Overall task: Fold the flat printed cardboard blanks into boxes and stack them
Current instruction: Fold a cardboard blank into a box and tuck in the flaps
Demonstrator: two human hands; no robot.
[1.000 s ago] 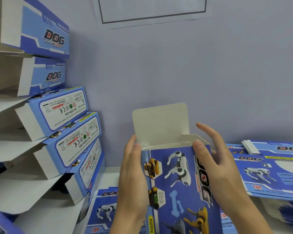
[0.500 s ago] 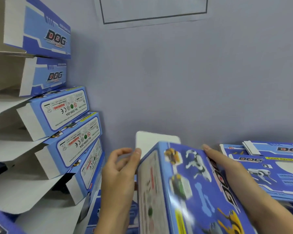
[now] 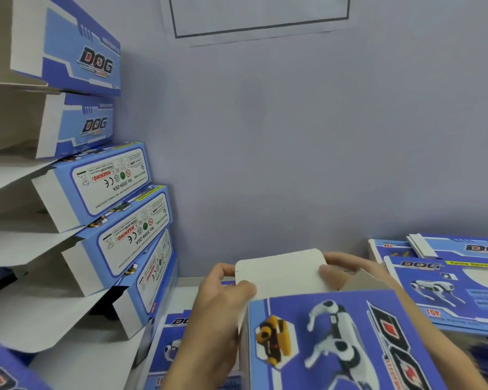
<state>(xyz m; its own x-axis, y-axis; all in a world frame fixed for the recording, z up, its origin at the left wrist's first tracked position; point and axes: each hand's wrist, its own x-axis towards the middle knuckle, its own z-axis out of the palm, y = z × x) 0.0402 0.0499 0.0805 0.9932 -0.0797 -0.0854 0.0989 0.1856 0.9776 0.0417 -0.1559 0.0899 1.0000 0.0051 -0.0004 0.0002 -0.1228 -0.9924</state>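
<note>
I hold the box (image 3: 335, 342) upright above the desk; both hands, left (image 3: 220, 308) and right (image 3: 347, 270), pinch its white top flap (image 3: 282, 274). Advice: fold squarely along the crease, tucking evenly.

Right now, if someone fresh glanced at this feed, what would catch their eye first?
First, the blue box printed with a robot dog, low in the middle, with the left hand and right hand gripping its white top flap. Next, the leaning stack of folded boxes climbing the left side against the wall. Then the flat blanks piled at the right.
</note>
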